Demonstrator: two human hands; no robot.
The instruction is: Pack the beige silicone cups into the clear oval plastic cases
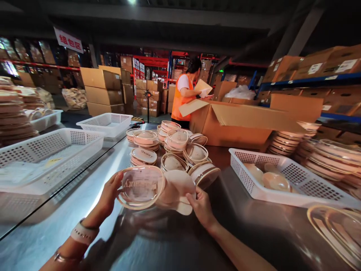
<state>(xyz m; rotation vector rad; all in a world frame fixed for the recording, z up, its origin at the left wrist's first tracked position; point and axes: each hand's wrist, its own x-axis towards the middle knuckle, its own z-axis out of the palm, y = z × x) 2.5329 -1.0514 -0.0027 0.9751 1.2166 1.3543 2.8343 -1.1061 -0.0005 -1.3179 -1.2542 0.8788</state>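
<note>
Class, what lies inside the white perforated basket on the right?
Inside the white perforated basket lie several beige rounded pieces; whatever is directly beneath them is covered and cannot be seen.

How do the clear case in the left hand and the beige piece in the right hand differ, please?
The case is see-through, while the beige piece looks opaque. The case bears lettering; the beige piece shows none. The case has an oval outline, whereas the beige piece has a tab jutting from its lower edge. Both are held over the table.

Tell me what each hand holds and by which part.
Left hand: a clear case, by its left rim. Right hand: a pale piece, by its right edge.
</note>
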